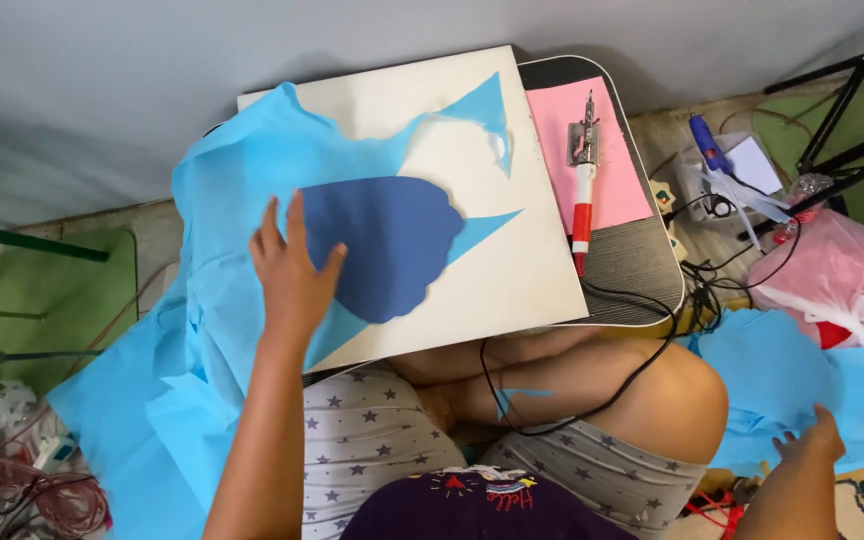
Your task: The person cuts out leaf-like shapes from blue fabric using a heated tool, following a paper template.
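Head view: left hand [292, 275], grip spread wide, presses flat on dark blue cut paper shape [387, 240] atop light blue sheet [242, 180], on cream board worktop [512, 250]. Right hand [810, 440], fingers loosely open, touches light blue scraps [782, 370] on floor.

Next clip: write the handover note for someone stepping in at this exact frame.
Left hand: flat, open, pressing the dark blue cut shape and light blue sheet on the cream board.
Right hand: open, resting on the light blue pieces on the floor.
Red-handled hot tool lies unused on the pink sheet.
Done: dark shape cut out. Left: cannot tell.
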